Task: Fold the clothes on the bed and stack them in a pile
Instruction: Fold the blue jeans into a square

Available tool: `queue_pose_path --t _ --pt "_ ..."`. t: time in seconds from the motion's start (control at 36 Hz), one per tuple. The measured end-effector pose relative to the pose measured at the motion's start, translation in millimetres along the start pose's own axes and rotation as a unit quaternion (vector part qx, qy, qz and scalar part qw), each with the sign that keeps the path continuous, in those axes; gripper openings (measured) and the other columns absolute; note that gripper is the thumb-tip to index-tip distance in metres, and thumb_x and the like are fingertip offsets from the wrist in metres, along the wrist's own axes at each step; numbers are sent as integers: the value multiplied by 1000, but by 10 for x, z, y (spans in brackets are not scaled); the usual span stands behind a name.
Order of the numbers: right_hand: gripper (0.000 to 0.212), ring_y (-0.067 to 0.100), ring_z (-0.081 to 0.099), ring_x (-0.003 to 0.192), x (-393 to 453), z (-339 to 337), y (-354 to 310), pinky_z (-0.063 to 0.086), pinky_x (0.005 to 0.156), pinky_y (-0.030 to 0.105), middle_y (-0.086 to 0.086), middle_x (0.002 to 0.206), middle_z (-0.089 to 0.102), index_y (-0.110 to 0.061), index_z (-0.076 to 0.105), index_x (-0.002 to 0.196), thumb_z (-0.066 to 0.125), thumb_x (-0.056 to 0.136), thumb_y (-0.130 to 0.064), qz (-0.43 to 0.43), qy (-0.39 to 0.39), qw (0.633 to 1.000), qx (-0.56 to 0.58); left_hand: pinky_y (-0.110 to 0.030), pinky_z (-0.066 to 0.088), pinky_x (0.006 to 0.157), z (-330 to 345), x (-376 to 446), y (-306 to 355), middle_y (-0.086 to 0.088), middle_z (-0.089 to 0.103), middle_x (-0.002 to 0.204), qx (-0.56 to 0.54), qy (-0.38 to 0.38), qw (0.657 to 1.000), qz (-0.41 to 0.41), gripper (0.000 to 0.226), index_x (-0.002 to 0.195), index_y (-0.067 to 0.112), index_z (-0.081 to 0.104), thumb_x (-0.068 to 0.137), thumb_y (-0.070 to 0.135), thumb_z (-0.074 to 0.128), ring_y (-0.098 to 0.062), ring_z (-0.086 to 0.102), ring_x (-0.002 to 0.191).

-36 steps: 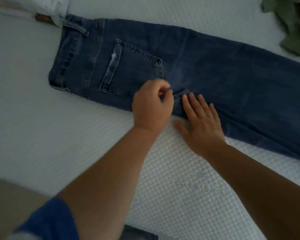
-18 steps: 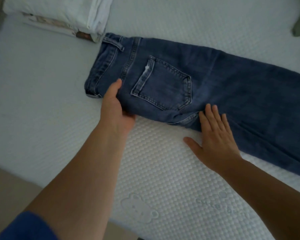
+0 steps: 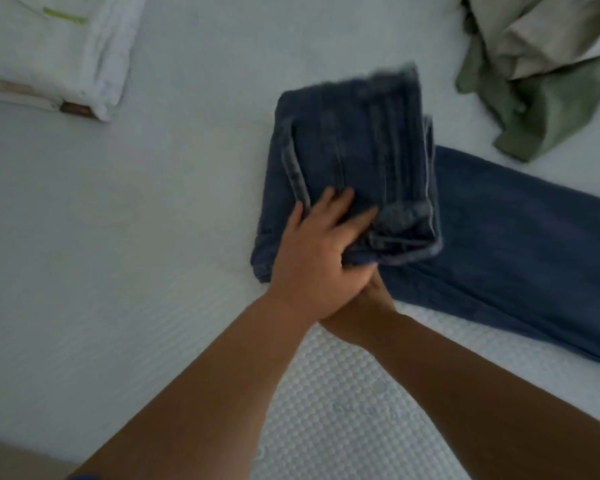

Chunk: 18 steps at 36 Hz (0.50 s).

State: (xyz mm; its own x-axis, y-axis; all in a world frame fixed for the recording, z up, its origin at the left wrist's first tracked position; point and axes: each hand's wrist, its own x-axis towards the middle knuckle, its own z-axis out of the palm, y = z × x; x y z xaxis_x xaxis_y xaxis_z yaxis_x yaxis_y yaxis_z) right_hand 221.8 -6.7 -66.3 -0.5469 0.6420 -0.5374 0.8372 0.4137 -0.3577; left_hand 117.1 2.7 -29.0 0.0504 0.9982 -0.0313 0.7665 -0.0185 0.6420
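Blue jeans (image 3: 520,237) lie across the white bed (image 3: 118,237), legs running off to the right. Their waist end (image 3: 357,147) is doubled over onto the legs and looks motion-blurred. My left hand (image 3: 323,244) is on the near corner of that doubled part, fingers spread on top and thumb tucked round the edge. My right hand (image 3: 364,306) sits just under the left at the near edge of the jeans. Its fingers are hidden by the left hand and the denim.
A folded white pile (image 3: 49,53) lies at the back left of the bed. A crumpled heap of green and beige clothes (image 3: 551,81) lies at the back right. The bed's near edge and a strip of floor (image 3: 7,459) show at bottom left.
The waist end, flat on the bed before, has been turned over to the right onto the legs by my left hand. My right hand slid left under my left hand.
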Motion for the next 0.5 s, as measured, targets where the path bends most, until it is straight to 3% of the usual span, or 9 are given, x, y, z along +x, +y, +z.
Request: queue_pose_path --t 0.06,0.11,0.14,0.19,0.25,0.36,0.42,0.44,0.5 --pt "59 26 19 141 -52 35 18 11 114 37 9 153 26 -15 30 145 45 94 -41 46 -37 996 65 -39 -8 115 218 -73 -4 0 31 152 26 -74 997 -20 51 132 33 51 83 47 59 -16 14 144" --pt "68 28 23 140 -110 113 7 14 114 40 13 153 24 -13 18 149 44 93 -42 51 9 999 9 -36 -9 114 304 -96 -45 2 37 148 12 -55 998 -13 42 125 32 59 84 45 56 -14 20 142" --pt "69 30 34 134 -150 113 -8 22 111 42 16 148 33 -10 23 147 48 90 -40 34 53 998 -27 -35 -7 114 294 -89 -59 2 43 145 -13 -37 999 -16 39 119 30 63 83 42 56 -13 24 140" --pt "50 32 64 97 -237 116 4 47 89 40 18 110 66 -6 59 123 67 79 -30 -1 138 990 -2 -30 -5 113 250 -86 -81 2 51 138 -54 -25 998 -17 37 111 25 69 79 36 55 -7 28 134" --pt "24 31 66 74 -365 177 66 51 74 38 14 84 70 -5 70 96 66 77 -19 -48 196 976 81 -31 -3 113 207 -141 -91 0 56 133 -63 -36 997 2 34 108 20 71 79 30 57 -7 30 131" --pt "17 17 62 84 -646 191 212 48 83 31 4 90 69 -7 70 92 58 81 -5 -58 265 936 226 -49 6 112 169 -247 -60 -8 59 127 -45 -55 996 53 27 105 14 72 80 19 61 -21 34 131" --pt "21 3 58 86 -767 143 249 44 81 17 -11 90 66 -21 69 91 56 86 -6 34 292 888 354 -54 9 111 171 -243 -42 -12 60 125 -48 -49 996 49 25 101 12 73 79 14 62 -27 35 130" --pt "24 -1 58 85 -797 87 249 45 78 13 -16 86 65 -29 66 87 54 89 -8 89 278 839 458 -55 9 110 173 -234 -36 -13 60 124 -51 -47 997 45 24 100 12 73 79 13 62 -28 35 130" --pt "16 4 63 87 -785 7 271 51 74 20 -12 83 67 -26 63 83 53 91 -17 173 241 672 679 -57 10 109 184 -220 -32 -14 60 123 -57 -45 997 42 23 98 12 73 78 10 62 -30 36 129"
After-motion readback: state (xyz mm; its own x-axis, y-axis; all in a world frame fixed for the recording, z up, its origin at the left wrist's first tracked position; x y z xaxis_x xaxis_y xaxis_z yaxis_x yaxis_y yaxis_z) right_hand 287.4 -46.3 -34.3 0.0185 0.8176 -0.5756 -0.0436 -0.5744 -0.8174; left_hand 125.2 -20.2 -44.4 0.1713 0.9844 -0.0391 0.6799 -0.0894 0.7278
